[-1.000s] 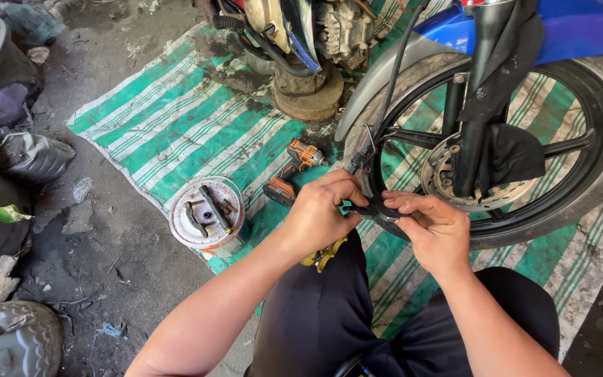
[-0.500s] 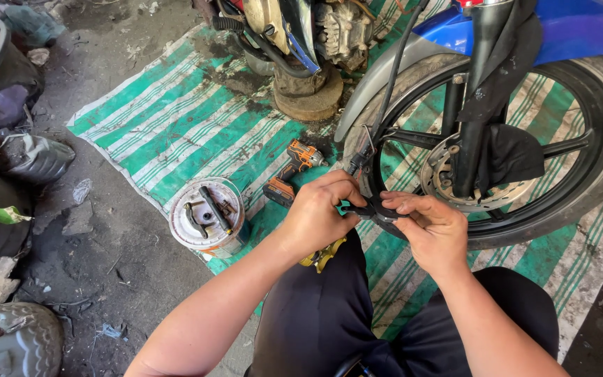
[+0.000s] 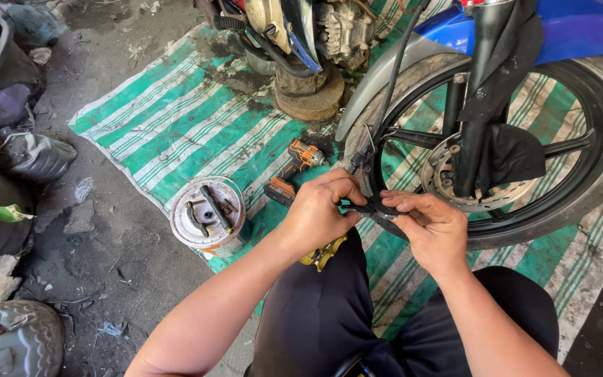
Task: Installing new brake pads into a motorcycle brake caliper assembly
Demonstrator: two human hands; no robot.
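Observation:
My left hand [image 3: 319,209] and my right hand [image 3: 430,227] meet in front of my knees, both gripping a small dark part [image 3: 373,207] pinched between the fingers; its exact kind is hard to tell. Just beyond the hands stands a motorcycle front wheel [image 3: 598,126] with a brake disc [image 3: 441,174] and black fork. A gold-coloured metal piece [image 3: 324,255] lies under my left wrist, on the mat by my knee. An orange and black cordless drill [image 3: 293,169] lies on the mat just left of my left hand.
A green and white striped mat [image 3: 176,132] covers the ground. A white tub [image 3: 207,216] holding tools stands left of the drill. The engine [image 3: 301,42] rests on a round block. Dark pots and bags [image 3: 8,105] crowd the left edge.

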